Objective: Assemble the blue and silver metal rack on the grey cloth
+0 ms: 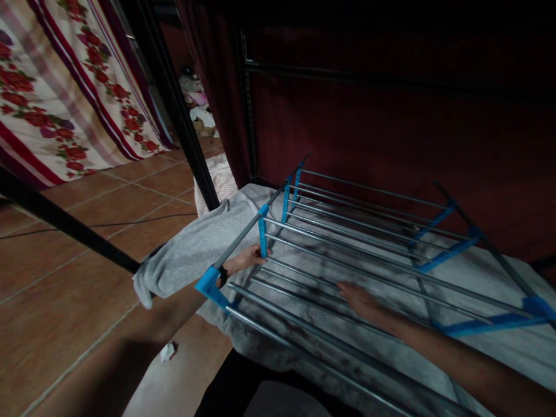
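A rack of grey metal tubes (373,255) with blue plastic brackets lies across the grey blanket in front of me. My left hand (247,259) reaches under the side tube, its fingers closed about the lower end of a blue plastic bracket (262,234). From that bracket a thin metal rod (304,271) runs to my right hand (357,296). The right fingers are curled together at this rod, seemingly gripping it; the palm side is hidden. Another blue corner piece (208,282) sits at the near left, by my left wrist.
Under the rack spreads a grey blanket (182,255) on a bed. A black metal post (174,98) rises at the left, with a dark red curtain (391,133) behind. A floral curtain (78,87) hangs beyond the tiled floor (108,231). A cable (130,222) crosses the floor.
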`<state>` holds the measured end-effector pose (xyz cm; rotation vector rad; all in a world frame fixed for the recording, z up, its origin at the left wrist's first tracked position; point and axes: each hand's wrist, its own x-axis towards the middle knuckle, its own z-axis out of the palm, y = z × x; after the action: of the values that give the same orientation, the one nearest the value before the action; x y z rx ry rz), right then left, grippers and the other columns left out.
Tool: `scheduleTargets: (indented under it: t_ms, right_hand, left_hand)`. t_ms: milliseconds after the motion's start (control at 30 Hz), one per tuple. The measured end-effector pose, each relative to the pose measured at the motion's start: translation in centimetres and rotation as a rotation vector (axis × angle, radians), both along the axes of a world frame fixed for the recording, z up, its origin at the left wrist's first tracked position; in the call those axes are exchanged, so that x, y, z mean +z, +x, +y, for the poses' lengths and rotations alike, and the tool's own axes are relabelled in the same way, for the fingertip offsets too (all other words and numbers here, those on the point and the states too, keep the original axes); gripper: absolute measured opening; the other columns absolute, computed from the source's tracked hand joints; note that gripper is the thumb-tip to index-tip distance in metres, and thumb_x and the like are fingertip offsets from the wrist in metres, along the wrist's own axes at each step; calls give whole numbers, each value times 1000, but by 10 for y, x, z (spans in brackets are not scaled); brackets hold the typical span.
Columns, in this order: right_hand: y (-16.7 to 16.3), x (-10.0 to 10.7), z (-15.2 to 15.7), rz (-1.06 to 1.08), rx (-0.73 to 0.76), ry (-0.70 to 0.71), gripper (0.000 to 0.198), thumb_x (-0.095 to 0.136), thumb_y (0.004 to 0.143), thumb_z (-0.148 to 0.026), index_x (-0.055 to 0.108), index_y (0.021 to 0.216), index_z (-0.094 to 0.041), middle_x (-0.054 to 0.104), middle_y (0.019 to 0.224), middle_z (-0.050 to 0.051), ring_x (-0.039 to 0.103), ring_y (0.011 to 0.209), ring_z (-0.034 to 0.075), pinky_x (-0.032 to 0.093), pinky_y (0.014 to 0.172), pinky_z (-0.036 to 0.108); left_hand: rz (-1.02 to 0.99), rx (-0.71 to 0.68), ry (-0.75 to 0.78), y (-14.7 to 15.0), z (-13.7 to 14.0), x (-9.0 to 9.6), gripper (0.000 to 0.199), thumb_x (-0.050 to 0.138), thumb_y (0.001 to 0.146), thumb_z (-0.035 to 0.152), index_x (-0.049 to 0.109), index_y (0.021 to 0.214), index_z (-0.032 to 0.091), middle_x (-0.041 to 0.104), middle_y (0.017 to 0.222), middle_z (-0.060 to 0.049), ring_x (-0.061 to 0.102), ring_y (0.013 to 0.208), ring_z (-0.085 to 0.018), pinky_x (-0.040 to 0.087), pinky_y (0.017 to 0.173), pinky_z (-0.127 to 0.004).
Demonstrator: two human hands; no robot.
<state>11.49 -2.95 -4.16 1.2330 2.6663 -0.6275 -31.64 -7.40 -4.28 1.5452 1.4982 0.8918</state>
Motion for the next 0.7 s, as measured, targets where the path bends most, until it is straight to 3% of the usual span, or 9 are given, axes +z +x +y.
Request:
scheduleTargets:
  t_ms: [567, 700]
  right_hand:
    - [-1, 7, 2, 1, 4, 4, 24, 42, 94, -20, 65, 100, -18, 68, 104, 11, 62, 96, 24, 44, 80, 33]
    - [-1, 5, 4, 9, 2, 9, 29, 38, 96, -19, 65, 107, -17, 67, 108, 11, 61, 100, 23, 44, 85, 33]
  left_hand:
    - [-18, -82, -73, 5, 3, 20, 22, 70, 68, 26, 67, 86, 14, 65, 80, -2, 54, 75, -18, 44, 71, -27]
    - [25, -69, -83, 5, 3, 22, 24, 72, 68, 32, 67, 83, 15, 64, 77, -2, 54, 74, -18, 44, 70, -27]
